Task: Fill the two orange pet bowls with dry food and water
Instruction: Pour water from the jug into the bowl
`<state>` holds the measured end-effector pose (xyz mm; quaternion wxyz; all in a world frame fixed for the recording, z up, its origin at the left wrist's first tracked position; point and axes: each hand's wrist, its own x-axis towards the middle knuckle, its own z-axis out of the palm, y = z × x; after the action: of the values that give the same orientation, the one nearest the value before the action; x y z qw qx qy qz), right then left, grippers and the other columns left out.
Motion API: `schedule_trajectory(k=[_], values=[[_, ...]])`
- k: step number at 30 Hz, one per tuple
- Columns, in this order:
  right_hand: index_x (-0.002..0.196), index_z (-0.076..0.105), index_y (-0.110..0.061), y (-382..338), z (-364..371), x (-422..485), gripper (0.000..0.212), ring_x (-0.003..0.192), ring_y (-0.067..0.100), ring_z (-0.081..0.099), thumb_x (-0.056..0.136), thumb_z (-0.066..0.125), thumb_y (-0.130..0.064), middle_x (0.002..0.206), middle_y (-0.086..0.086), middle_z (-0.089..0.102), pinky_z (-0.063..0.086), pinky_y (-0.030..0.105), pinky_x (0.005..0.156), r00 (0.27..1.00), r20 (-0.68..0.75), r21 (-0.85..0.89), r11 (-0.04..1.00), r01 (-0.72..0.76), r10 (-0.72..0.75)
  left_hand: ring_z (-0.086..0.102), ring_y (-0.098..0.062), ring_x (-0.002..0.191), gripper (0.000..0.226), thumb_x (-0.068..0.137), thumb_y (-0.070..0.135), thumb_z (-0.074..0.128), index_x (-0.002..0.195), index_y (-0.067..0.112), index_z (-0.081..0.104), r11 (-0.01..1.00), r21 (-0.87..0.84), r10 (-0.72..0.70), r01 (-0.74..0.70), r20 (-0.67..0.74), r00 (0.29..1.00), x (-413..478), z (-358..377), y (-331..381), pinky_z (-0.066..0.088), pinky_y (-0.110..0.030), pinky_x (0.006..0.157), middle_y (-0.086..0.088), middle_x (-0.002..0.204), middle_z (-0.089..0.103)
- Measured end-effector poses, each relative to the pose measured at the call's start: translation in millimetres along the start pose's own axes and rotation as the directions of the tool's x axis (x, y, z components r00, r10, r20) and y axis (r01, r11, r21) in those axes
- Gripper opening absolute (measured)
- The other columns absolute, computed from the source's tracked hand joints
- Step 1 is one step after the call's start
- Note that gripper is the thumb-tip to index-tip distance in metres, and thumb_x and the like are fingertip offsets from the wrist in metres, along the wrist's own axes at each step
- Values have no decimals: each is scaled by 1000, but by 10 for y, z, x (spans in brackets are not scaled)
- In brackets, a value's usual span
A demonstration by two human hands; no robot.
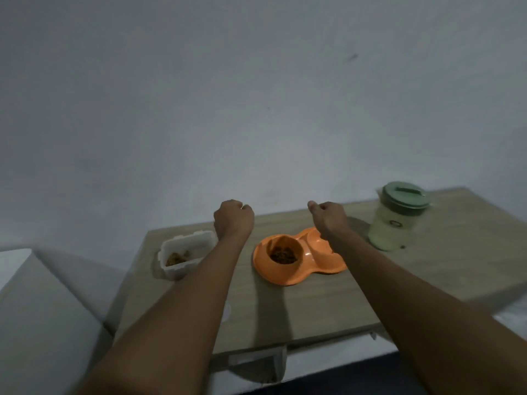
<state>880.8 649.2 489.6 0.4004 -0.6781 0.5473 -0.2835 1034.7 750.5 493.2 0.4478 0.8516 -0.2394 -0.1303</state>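
An orange double pet bowl (288,276) lies in the middle of a light wooden table (313,306). Its left bowl (283,253) holds brown dry food. The right bowl (313,240) is partly hidden behind my right forearm, and I cannot tell what is in it. A clear plastic container (182,253) with a little dry food stands open at the left. A pale green jug with a darker green lid (397,216) stands at the right. My left hand (233,218) and my right hand (329,216) hover beyond the bowls, both closed into loose fists with nothing in them.
A plain white wall rises right behind the table. A white surface (37,323) lies lower at the left. The table's front edge (285,347) runs across below my forearms, with a white bracket under it.
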Motion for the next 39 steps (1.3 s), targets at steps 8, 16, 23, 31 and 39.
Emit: schedule_trajectory(k=[8, 16, 23, 31, 39], values=[[101, 70, 1, 499, -1342, 504, 39, 103, 42, 63, 98, 52, -34, 97, 23, 65, 52, 46, 92, 944, -310, 61, 993, -99, 113, 64, -28, 76, 24, 89, 14, 50, 74, 10, 68, 993, -55, 110, -102, 149, 983, -411, 1026, 990, 47, -28, 63, -8, 79, 69], [108, 66, -4, 1080, -2323, 1087, 32, 95, 30, 62, 98, 54, -31, 109, 16, 69, 51, 42, 88, 897, -420, 45, 990, -134, 140, 60, -27, 116, 37, 92, 32, 56, 121, 13, 68, 990, -128, 83, -56, 217, 973, -786, 2093, 1657, 48, -33, 95, -6, 125, 67], [133, 53, -5, 1565, -2424, 1457, 64, 124, 35, 54, 89, 61, -50, 136, 19, 57, 45, 48, 105, 978, -147, 45, 989, -139, 145, 52, -32, 125, 64, 92, 49, 57, 138, 5, 48, 973, -194, -53, 128, 349, 935, -893, 2862, 1889, 43, -35, 99, -14, 139, 54], [82, 71, -10, 1878, -2179, 1567, 64, 80, 25, 69, 86, 48, -70, 83, 8, 72, 55, 44, 77, 979, 6, 320, 927, -193, 202, 64, -26, 107, 52, 85, 48, 58, 121, 12, 63, 890, -398, -42, 222, 412, 910, -834, 3175, 1764, 50, -46, 98, -7, 118, 68], [74, 66, 2, 1842, -2115, 1578, 64, 57, 21, 52, 91, 54, -58, 60, 10, 57, 40, 31, 57, 972, -32, 461, 866, -193, 234, 66, -25, 104, 59, 74, 55, 57, 118, 17, 64, 859, -429, -72, 280, 440, 895, -729, 3280, 1644, 51, -46, 96, -3, 112, 71]])
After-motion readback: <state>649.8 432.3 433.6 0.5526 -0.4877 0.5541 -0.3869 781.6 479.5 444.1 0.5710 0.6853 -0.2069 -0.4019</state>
